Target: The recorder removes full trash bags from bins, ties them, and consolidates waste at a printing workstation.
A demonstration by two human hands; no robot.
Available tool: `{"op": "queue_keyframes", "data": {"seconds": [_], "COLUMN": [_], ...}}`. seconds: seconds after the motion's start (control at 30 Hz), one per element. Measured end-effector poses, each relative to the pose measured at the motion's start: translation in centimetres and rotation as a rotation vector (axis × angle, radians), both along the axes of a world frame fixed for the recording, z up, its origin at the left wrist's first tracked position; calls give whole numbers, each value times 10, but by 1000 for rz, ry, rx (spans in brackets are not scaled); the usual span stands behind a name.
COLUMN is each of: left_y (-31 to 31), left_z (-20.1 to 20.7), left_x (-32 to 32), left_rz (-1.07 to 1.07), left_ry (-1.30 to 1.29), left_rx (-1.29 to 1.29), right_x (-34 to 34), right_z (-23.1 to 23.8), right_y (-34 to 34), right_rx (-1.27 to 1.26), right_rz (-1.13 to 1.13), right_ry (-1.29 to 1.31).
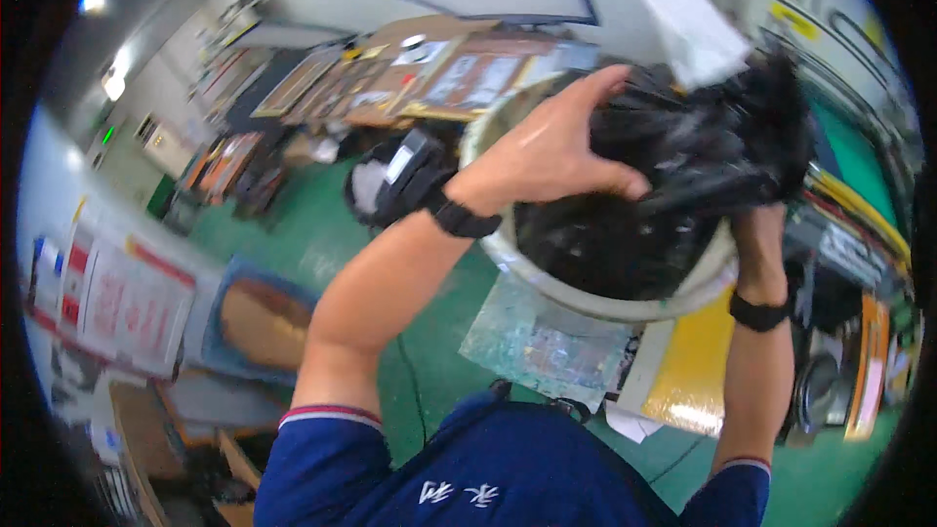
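Bag (717,141): black and bunched up, over the bin (625,309), with white paper (691,29) at its top.
Left hand (556,148): fingers spread wide at the bag.
Right hand (761,234): fingers hidden by the bag; I cannot tell if they grip.
Good way: probably hold both sides, go slowly, mind the paper.
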State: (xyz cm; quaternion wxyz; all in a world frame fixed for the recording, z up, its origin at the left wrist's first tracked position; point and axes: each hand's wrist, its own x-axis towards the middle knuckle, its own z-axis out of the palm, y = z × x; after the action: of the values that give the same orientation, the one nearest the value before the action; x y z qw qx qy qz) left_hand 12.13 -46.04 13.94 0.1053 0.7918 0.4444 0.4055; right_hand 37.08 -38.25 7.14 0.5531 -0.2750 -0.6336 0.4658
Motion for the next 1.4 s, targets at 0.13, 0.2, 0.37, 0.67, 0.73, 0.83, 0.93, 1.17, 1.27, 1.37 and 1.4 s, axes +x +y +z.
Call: {"op": "queue_keyframes", "data": {"seconds": [0.13, 0.2, 0.37, 0.67, 0.73, 0.83, 0.93, 1.17, 1.27, 1.37, 1.4], "left_y": [8, 14, 34, 51, 34, 1, -70, -328, -428, -477, -486], "left_z": [-27, -38, -42, 64, 88, 122, 155, 205, 192, 160, 143], "left_x": [7, 6, 6, -129, -186, -288, -398, -535, -539, -553, -561], "left_rz": [-112, -260, -248, 103, 232, 443, 660, 1277, 1344, 1352, 1343], "left_ry": [249, -534, -630, -581, -539, -447, -345, 101, 1, -72, -94], "left_rx": [425, -182, -165, 392, 520, 687, 822, 797, 785, 754, 728], "right_x": [-91, -92, -50, 5, 0, -9, -7, -15, -20, -12, -13], "right_z": [40, 47, 38, -96, -100, -102, -93, -94, -97, -105, -105], "right_y": [-39, -50, -68, -115, -106, -104, -103, -106, -113, -121, -126], "right_rx": [414, 634, 593, 683, 718, 753, 714, 695, 681, 703, 713], "right_rz": [-160, -98, -17, -125, -122, -76, -112, -123, -113, -164, -153], "right_ry": [168, 111, -122, -656, -588, -569, -675, -734, -790, -864, -865]}}
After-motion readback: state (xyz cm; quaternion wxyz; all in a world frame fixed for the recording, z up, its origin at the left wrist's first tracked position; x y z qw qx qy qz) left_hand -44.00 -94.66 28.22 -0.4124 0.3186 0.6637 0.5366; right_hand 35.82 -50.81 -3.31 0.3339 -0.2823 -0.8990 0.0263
